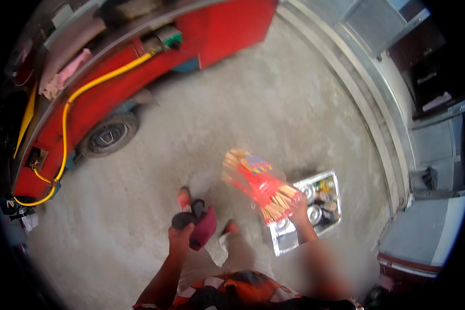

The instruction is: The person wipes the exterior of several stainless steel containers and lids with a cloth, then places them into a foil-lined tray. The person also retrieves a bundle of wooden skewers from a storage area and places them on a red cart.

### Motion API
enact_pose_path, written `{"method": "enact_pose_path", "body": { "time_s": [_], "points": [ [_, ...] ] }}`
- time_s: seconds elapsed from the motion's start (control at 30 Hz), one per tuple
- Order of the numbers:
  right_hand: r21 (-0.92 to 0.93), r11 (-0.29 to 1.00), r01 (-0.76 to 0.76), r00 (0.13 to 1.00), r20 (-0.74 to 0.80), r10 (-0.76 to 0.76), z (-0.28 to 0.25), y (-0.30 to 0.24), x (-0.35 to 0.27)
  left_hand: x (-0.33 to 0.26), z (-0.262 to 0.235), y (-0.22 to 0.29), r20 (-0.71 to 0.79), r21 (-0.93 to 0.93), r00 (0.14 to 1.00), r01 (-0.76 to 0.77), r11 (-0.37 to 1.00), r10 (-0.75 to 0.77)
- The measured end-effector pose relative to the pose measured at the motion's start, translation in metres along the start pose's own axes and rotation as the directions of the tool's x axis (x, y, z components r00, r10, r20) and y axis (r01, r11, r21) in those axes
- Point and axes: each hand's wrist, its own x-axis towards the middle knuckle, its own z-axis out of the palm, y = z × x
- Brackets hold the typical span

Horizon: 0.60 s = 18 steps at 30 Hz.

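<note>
My right hand (pixel 299 211) is closed on the near end of a clear plastic bag of wooden chopsticks or skewers (pixel 276 202). The bag carries a red and blue print and is smeared by motion. It slants up and left, partly over a metal tray (pixel 338 192) beyond it. My left hand (pixel 180 236) grips a maroon and black object (pixel 204 230) with a dark round part near the thumb; its exact kind is unclear. It hangs in front of my legs.
Inside the tray are round metal pieces (pixel 314 213) and small bottles (pixel 324 184). At the left stands a red cart (pixel 232 31) with a wheel (pixel 110 135) and a yellow hose (pixel 64 121). Curved steps (pixel 364 93) and grey cabinets (pixel 439 147) line the right.
</note>
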Motion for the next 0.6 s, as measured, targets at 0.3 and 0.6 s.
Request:
{"method": "enact_pose_path", "body": {
  "time_s": [0.3,0.6],
  "points": [
    [0.015,0.992,0.126,0.98,0.155,-0.127,0.145,-0.155,0.066,0.075,-0.051,0.134,0.009,-0.218,0.988,-0.148,0.965,0.154],
    [-0.259,0.743,0.616,0.781,0.325,-0.534,0.238,-0.253,0.143,0.126,-0.089,0.195,-0.152,-0.268,0.984,-0.13,0.955,0.091]
  ]
}}
